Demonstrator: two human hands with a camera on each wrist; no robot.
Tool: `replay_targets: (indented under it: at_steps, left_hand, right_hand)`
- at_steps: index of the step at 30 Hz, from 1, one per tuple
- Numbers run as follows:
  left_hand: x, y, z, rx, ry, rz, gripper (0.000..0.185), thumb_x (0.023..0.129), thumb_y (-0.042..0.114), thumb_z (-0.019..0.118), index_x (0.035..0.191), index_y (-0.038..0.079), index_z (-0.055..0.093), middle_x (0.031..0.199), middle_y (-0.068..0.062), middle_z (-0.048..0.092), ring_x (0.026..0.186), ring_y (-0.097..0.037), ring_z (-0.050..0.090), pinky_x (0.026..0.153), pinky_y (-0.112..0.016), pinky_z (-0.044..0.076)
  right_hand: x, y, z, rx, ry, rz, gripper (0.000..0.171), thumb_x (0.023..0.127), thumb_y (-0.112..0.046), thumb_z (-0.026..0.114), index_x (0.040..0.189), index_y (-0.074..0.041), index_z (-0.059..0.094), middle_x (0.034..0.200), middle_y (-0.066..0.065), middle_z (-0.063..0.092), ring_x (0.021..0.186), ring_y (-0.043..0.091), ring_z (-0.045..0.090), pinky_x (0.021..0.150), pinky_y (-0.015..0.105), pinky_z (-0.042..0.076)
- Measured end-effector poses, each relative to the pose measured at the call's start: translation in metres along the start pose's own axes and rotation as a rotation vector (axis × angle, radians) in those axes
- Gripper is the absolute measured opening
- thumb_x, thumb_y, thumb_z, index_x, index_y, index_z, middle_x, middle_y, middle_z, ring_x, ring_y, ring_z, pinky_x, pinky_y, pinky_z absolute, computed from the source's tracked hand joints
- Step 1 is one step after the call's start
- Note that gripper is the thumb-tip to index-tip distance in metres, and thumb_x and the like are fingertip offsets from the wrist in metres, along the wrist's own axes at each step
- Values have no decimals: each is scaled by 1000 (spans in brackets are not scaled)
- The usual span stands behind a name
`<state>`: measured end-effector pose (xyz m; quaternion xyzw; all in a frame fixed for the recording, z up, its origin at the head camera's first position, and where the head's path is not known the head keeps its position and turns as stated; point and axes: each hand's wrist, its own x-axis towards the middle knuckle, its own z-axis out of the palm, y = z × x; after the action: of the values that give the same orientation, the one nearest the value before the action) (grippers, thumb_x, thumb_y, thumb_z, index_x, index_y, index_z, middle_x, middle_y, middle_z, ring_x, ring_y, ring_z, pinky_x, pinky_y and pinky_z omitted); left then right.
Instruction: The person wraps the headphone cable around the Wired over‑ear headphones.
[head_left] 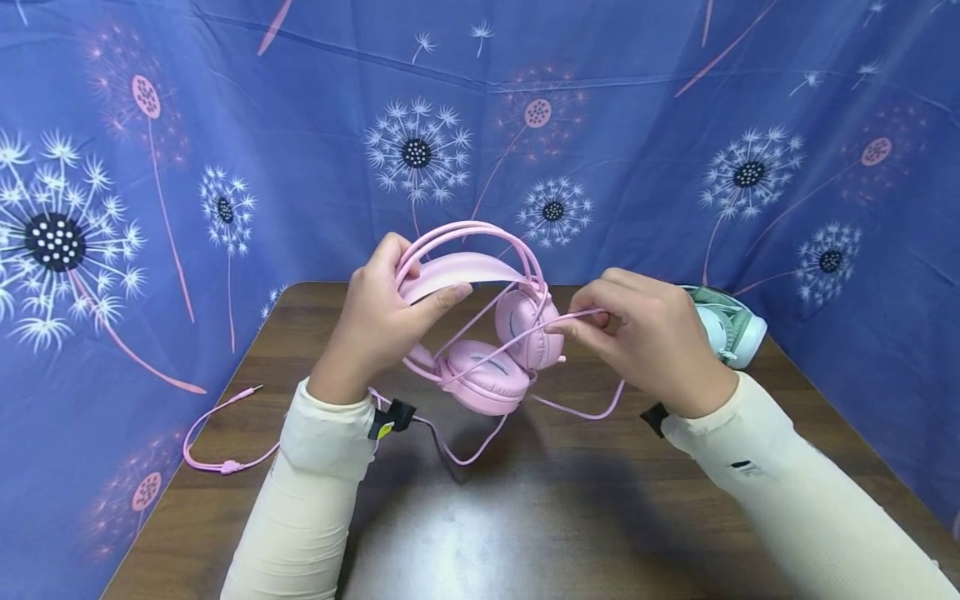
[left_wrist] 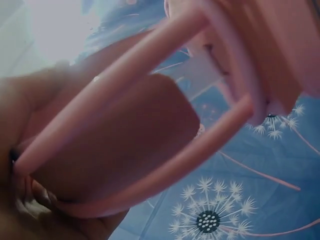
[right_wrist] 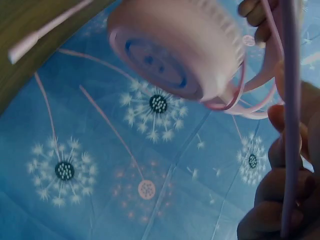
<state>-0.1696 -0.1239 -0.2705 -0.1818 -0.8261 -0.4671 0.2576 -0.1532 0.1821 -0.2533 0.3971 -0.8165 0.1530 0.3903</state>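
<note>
Headphones point(head_left: 480, 317) hang above the desk point(head_left: 525, 517); my left hand point(head_left: 375, 325) grips their band, my right hand point(head_left: 645, 350) pinches the cable point(head_left: 517, 337) beside the earcups. I'd keep tension gentle.

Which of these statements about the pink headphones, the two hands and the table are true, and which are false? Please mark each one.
1. The left hand grips the headband of the pink headphones. True.
2. The right hand is flat on the table and holds nothing. False: its fingers pinch the pink cable beside the ear cups.
3. The cable's plug end lies on the wooden table, to the left of the left arm. True.
4. The headphones lie flat on the table, out of any grip. False: they are held up above it.
5. A green and white shoe is behind the right hand. True.
</note>
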Motion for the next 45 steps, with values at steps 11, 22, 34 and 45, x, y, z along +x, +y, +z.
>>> replay_targets:
  at_steps: [11, 22, 34, 45]
  left_hand:
    - [-4, 4, -11, -108, -158, 28, 52, 86, 45, 83, 89, 14, 42, 74, -3, 37, 65, -18, 41, 56, -33, 36]
    - [-7, 6, -32, -471, -398, -51, 38, 94, 20, 76, 87, 8, 41, 67, 0, 28, 57, -16, 26, 49, -32, 22]
    - [-11, 14, -9, -1010, -615, -202, 28, 100, 15, 64, 89, 9, 39, 66, 3, 27, 53, -12, 23, 55, -32, 19]
    - [-10, 7, -34, -1127, -417, -146, 26, 100, 19, 69, 91, 10, 47, 65, 3, 32, 50, -11, 22, 55, -29, 22]
  right_hand:
    - [3, 16, -4, 157, -114, -15, 22, 75, -20, 94, 87, -23, 76, 77, -15, 62, 66, 0, 48, 59, 15, 38]
    - [-15, 68, -14, 145, -43, 46, 25, 77, 0, 89, 89, -18, 76, 73, -10, 54, 64, 2, 40, 60, 16, 30]
    - [-28, 90, 34, 182, -6, 329, 6, 89, -25, 83, 86, -23, 79, 60, -6, 58, 52, 11, 46, 49, 22, 34]
    - [-28, 117, 35, 2103, -509, 728, 60, 110, -53, 23, 84, -6, 51, 60, 1, 51, 52, 12, 53, 57, 23, 52]
